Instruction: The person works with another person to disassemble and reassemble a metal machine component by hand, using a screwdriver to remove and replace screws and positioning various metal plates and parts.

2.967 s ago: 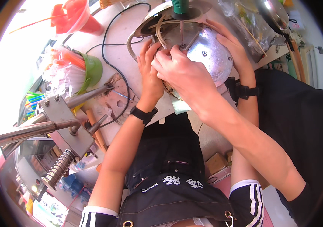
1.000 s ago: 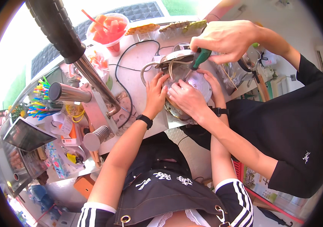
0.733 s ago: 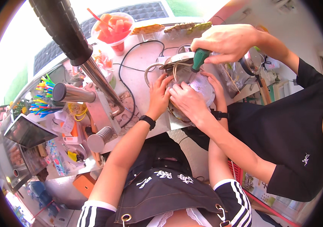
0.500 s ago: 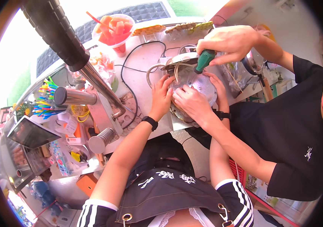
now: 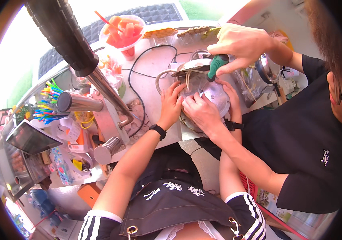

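Observation:
My left hand (image 5: 171, 103) grips the left side of a round metal appliance (image 5: 218, 94), its fingers curled up at a raised lid (image 5: 189, 69) with pale tubes beneath. My right hand (image 5: 232, 95) holds the appliance's right side, partly hidden behind a co-worker's forearm. A co-worker's hand (image 5: 203, 113) reaches across between my hands, fingers bent onto the appliance. That person's other hand (image 5: 241, 44) grips a green-handled screwdriver (image 5: 218, 64) angled down into the appliance.
A lever press (image 5: 111, 111) stands left, beside colored straws (image 5: 49, 108), a tablet (image 5: 31, 138) and clutter. Behind are a cup of red fruit (image 5: 123, 34), cables (image 5: 135, 80) and packets (image 5: 159, 33). A co-worker in black (image 5: 287, 140) leans in from the right, near plastic bags (image 5: 245, 86).
My view has widened onto the bench and co-worker since three seconds ago, showing the hand on the screwdriver. Lately the co-worker's head has leaned in and the screwdriver has shifted slightly right and down.

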### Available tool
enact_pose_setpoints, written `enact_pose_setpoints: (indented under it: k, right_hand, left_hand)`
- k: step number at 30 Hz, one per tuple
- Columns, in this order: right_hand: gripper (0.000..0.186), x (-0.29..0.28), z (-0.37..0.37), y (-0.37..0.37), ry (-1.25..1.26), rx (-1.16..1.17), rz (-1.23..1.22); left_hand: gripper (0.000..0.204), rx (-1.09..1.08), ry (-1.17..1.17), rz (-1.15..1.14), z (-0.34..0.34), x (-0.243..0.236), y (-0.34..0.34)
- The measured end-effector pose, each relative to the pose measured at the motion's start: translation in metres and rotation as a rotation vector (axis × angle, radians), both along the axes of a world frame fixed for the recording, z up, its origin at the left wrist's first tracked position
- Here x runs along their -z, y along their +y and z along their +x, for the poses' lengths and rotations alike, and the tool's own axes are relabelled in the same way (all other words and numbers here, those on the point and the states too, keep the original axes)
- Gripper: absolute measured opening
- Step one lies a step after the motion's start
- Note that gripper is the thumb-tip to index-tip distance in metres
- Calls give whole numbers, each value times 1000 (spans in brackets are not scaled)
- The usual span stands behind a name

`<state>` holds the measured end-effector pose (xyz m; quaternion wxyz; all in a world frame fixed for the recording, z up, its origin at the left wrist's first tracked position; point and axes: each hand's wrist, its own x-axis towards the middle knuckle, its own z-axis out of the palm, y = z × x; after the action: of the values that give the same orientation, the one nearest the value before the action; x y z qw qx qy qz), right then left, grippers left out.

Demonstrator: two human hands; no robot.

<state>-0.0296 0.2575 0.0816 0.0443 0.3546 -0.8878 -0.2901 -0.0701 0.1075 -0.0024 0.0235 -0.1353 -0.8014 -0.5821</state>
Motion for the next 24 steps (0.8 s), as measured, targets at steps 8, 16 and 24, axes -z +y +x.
enact_pose_setpoints:
  k: [8,16,24]
  right_hand:
    - [16,-10,5,7,-5,44,-243]
    - [19,-46,36,11,-85,37,-776]
    - [23,-55,52,14,-137,15,-929]
  left_hand:
    - [43,5,16,5,-4,-1,2]
    - [43,9,44,60,-3,-2,-1]
    - [44,-5,31,24,-1,2,-1]
